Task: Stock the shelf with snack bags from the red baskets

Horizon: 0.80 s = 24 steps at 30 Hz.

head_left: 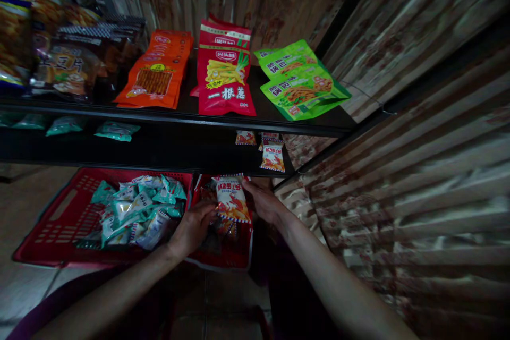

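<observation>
A small snack packet [231, 199], white above and orange below with red lettering, is held above the smaller red basket [231, 259]. My left hand [194, 227] pinches its left edge with closed fingers. From the right side, my right hand [263, 201] grips the packet near its upper corner; the fingertips behind it are hidden. More packets [228, 229] lie in the basket underneath, partly covered by the held one and my left hand. On the lower shelf [191, 151] ahead, a few similar packets [273, 156] sit at the right end.
A larger red basket [59, 212] at left holds many teal-and-white packets [139, 207]. Several teal packets [117, 130] lie on the lower shelf's left. The upper shelf carries orange bags [157, 69], red bags [225, 74], green bags [303, 85] and dark bags [71, 64]. A post [350, 127] stands right.
</observation>
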### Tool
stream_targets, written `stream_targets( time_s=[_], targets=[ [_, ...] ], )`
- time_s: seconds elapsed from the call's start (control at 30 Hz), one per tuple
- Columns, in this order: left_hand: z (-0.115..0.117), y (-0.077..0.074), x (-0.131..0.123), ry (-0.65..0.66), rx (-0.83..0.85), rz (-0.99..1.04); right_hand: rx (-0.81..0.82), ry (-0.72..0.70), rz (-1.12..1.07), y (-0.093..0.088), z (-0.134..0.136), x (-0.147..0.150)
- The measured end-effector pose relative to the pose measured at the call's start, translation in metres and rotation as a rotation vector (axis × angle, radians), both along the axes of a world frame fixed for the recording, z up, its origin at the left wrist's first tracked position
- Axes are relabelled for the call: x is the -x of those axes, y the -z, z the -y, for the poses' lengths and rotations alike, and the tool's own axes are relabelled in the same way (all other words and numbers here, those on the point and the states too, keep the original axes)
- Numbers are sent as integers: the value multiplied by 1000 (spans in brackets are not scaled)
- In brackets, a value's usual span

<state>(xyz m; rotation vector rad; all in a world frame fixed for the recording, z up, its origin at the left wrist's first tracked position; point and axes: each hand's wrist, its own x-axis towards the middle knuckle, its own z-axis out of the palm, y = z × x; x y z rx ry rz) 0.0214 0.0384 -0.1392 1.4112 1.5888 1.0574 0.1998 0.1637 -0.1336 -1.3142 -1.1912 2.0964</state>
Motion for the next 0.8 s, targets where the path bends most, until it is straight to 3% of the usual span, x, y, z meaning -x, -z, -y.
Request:
stream_targets(
  time_s=[0.17, 0.37, 0.43, 0.53, 0.7, 0.8],
  targets=[
    [5, 6, 10, 69, -98, -121, 184, 189, -92, -7, 3, 21],
    [4, 6, 18, 86, -95, -173, 243, -26, -192, -9, 10, 42],
    [3, 2, 21, 72, -73, -135, 218, -33, -161, -10, 10, 44],
    [-1, -6, 27, -17, 6, 53, 186, -24, -143, -13, 7, 45],
    [-15, -16, 38, -449, 269, 558, 162, -109, -190, -20, 10, 46],
    [-24, -14, 40, -459, 361, 834, 127, -162, -197, -20, 16, 45]
  ],
)
